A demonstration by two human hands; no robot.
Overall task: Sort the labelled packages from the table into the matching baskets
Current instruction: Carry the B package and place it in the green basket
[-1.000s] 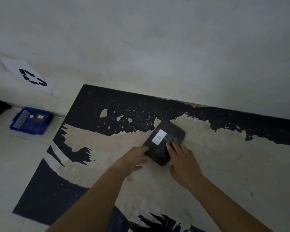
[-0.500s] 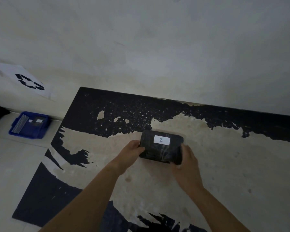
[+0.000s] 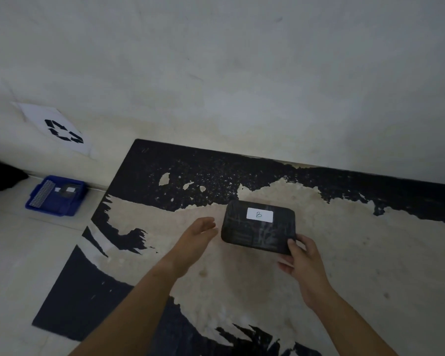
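1. Head view is showing the right hand (image 3: 305, 260) gripping the package (image 3: 258, 227) by its near right corner, thumb on top, lifting it just above the worktop (image 3: 344, 253).
2. Left hand (image 3: 195, 240) is hovering just left of the package, its grip loose, open and empty.
3. Label (image 3: 259, 215) on the package is reading "B", facing up.
4. Blue basket (image 3: 55, 195) is sitting on the floor, well left of the package, with packages inside; its letter is too small to read.
5. Step in hand, judging from this: reading the label. Next is carrying the package to the B basket, wherever that one is.
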